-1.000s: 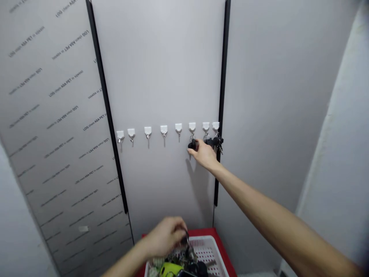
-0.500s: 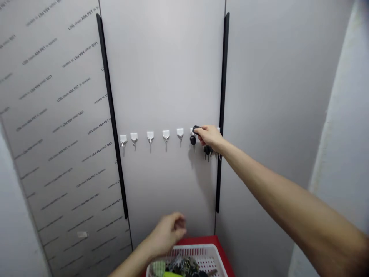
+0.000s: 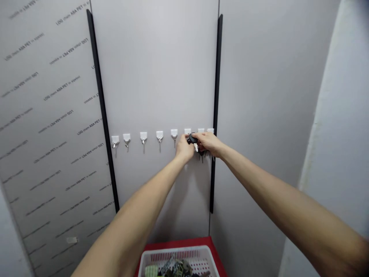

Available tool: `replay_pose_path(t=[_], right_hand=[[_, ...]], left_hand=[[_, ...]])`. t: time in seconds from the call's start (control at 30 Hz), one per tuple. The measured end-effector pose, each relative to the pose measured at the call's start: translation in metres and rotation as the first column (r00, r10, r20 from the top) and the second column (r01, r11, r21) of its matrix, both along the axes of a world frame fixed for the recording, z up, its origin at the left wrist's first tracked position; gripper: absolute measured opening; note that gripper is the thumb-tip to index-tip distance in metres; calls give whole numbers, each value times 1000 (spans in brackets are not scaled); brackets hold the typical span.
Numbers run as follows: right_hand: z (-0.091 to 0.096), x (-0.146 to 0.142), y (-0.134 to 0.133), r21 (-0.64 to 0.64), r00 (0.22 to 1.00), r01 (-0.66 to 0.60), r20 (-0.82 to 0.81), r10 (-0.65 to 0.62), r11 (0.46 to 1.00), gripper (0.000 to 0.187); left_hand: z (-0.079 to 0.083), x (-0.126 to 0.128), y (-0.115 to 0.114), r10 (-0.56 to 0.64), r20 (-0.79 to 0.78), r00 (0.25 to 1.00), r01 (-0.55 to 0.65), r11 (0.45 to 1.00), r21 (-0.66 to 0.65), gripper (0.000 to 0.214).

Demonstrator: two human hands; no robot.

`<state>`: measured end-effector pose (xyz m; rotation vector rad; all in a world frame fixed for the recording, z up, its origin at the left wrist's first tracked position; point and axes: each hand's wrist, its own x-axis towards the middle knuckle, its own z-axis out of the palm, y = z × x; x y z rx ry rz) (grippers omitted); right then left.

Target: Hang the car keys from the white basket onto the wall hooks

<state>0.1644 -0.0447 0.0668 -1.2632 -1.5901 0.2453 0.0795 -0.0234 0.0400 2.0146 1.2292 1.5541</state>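
Both hands meet at a bunch of keys (image 3: 192, 139) with black heads, just below a white hook (image 3: 187, 131) on the grey door panel. My left hand (image 3: 184, 149) is closed on the keys from the left. From the right, my right hand (image 3: 208, 142) pinches the same bunch with thumb and finger. A silvery key blade points down between the hands. Whether the ring sits on the hook is hidden by my fingers. More dark keys (image 3: 201, 153) hang just below my right hand.
Several white hooks with metal prongs, such as this hook (image 3: 143, 136), run in a row to the left. Black handle strips (image 3: 218, 96) border the panel. Below, a white plastic basket (image 3: 211, 256) holding jumbled keys stands on a red surface (image 3: 184, 243).
My left hand has risen from above the basket to the keys and closed on them beside my right hand. The view has shifted slightly, and my right hand remains at the keys.
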Motion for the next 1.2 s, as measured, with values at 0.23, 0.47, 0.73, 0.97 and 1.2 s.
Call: replay_pose_path(t=[0.23, 0.47, 0.73, 0.97, 1.2], right_hand=[[15, 12, 7, 14, 993, 72, 97, -73, 997, 37], [-13, 29, 8, 221, 751, 471, 407, -520, 854, 22], [-8, 39, 17, 142, 845, 406, 317, -431, 903, 14], [34, 39, -3, -20, 999, 32, 24, -31, 999, 9], [-89, 5, -55, -443, 852, -331, 240, 466, 833, 13]], left_hand=[[40, -15, 7, 101, -414, 905, -8, 975, 222, 22], [49, -9, 17, -22, -313, 949, -23, 990, -141, 21], [49, -6, 19, 75, -5, 997, -75, 997, 9, 21], [4, -28, -31, -377, 3, 926, 377, 926, -35, 15], [-150, -70, -74, -542, -75, 837, 412, 715, -565, 19]])
